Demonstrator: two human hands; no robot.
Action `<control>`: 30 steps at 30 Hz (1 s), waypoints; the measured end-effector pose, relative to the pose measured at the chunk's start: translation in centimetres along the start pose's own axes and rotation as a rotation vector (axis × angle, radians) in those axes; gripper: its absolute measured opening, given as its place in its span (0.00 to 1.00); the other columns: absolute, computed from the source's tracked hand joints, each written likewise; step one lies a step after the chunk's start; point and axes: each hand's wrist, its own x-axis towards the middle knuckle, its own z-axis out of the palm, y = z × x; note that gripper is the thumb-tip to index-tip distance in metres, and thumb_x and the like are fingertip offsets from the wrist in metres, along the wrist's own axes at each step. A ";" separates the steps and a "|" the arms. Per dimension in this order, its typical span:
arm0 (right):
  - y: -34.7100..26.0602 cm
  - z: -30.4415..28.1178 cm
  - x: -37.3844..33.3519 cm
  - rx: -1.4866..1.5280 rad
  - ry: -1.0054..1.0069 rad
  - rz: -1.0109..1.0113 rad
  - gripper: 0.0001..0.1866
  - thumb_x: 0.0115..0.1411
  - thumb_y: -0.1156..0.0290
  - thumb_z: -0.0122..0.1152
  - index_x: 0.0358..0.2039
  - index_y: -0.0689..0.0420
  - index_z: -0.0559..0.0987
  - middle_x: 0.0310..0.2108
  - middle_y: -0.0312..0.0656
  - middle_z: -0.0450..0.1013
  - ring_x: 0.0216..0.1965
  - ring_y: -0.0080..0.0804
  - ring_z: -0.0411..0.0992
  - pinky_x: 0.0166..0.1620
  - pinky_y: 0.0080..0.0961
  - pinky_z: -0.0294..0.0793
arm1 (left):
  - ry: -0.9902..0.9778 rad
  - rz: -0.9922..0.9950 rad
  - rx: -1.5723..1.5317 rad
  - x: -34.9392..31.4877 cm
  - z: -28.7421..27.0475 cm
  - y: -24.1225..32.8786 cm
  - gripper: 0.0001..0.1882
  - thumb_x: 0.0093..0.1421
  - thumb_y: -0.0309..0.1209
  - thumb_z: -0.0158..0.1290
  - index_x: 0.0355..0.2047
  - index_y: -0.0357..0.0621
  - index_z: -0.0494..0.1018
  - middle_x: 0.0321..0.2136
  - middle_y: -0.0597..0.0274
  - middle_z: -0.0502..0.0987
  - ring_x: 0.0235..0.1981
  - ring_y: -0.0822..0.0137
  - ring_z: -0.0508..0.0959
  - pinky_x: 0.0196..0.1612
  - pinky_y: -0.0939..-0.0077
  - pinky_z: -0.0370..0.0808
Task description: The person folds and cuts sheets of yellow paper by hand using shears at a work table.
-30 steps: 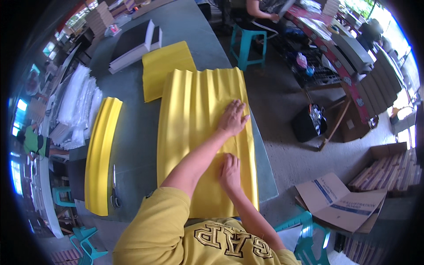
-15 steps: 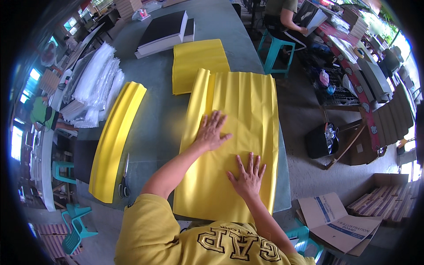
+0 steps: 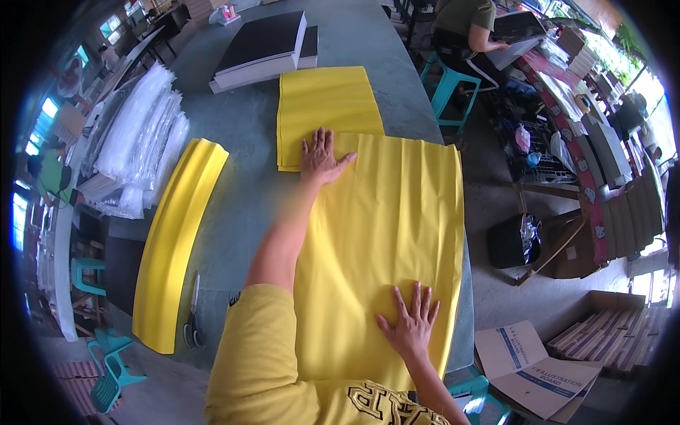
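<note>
A large yellow sheet [image 3: 382,234] with soft creases lies on the grey-green table [image 3: 361,42] in front of me. My left hand [image 3: 324,159] rests on its far left corner, fingers forward and thumb out. Nearer to me, my right hand [image 3: 411,322] lies on the sheet's right part with fingers spread. Neither hand grips anything. Beyond the sheet is a smaller folded yellow piece [image 3: 329,99], partly overlapped by the large one. To the left lies a long, narrow, ridged yellow strip [image 3: 180,241], with scissors [image 3: 193,319] beside it.
Thick black-topped stacks [image 3: 262,46] stand at the far end. Clear plastic packets [image 3: 138,142] are piled at the left edge. At far right, a person [image 3: 464,28] sits on a teal stool [image 3: 453,92]. A black bin [image 3: 513,241] and flattened cardboard [image 3: 538,361] are right of the table.
The sheet's curled left edge now lies flatter. My left hand has moved forward and left to the corner. My right hand appears lower in view, still on the sheet.
</note>
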 end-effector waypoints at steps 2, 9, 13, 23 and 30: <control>-0.2 -0.4 0.2 -0.009 0.002 0.009 0.36 0.48 0.41 0.52 0.57 0.37 0.60 0.62 0.48 0.45 0.63 0.49 0.38 0.60 0.52 0.33 | 0.007 -0.004 -0.010 1.0 0.0 -0.4 0.51 0.50 0.69 0.25 0.61 0.39 0.40 0.62 0.53 0.40 0.63 0.61 0.39 0.62 0.57 0.32; -0.4 -0.1 0.2 -0.038 0.050 -0.004 0.37 0.46 0.42 0.54 0.57 0.37 0.60 0.61 0.49 0.46 0.63 0.50 0.40 0.60 0.52 0.36 | 0.014 0.017 0.068 0.6 -0.1 -0.6 0.50 0.51 0.68 0.24 0.60 0.38 0.40 0.62 0.53 0.41 0.63 0.60 0.39 0.62 0.57 0.31; -0.2 -0.2 0.1 -0.052 0.066 0.009 0.37 0.47 0.42 0.54 0.57 0.38 0.59 0.61 0.49 0.46 0.63 0.49 0.39 0.61 0.51 0.35 | -0.053 0.102 0.106 -1.8 -0.9 -0.3 0.49 0.52 0.67 0.24 0.60 0.38 0.37 0.62 0.52 0.39 0.63 0.61 0.37 0.62 0.57 0.31; 0.1 1.0 -0.1 -0.072 0.142 -0.036 0.35 0.50 0.43 0.50 0.58 0.40 0.58 0.61 0.49 0.45 0.63 0.48 0.38 0.61 0.50 0.34 | -0.153 0.330 0.168 -16.6 -3.4 -3.0 0.46 0.55 0.63 0.26 0.60 0.38 0.37 0.62 0.53 0.38 0.63 0.59 0.37 0.62 0.56 0.33; 0.1 1.2 -0.2 -0.099 0.097 -0.036 0.37 0.50 0.41 0.48 0.59 0.38 0.55 0.62 0.45 0.43 0.64 0.44 0.35 0.62 0.48 0.32 | -0.142 0.328 0.123 -27.4 -4.2 -4.4 0.38 0.60 0.55 0.26 0.61 0.42 0.37 0.62 0.55 0.38 0.63 0.58 0.38 0.62 0.53 0.34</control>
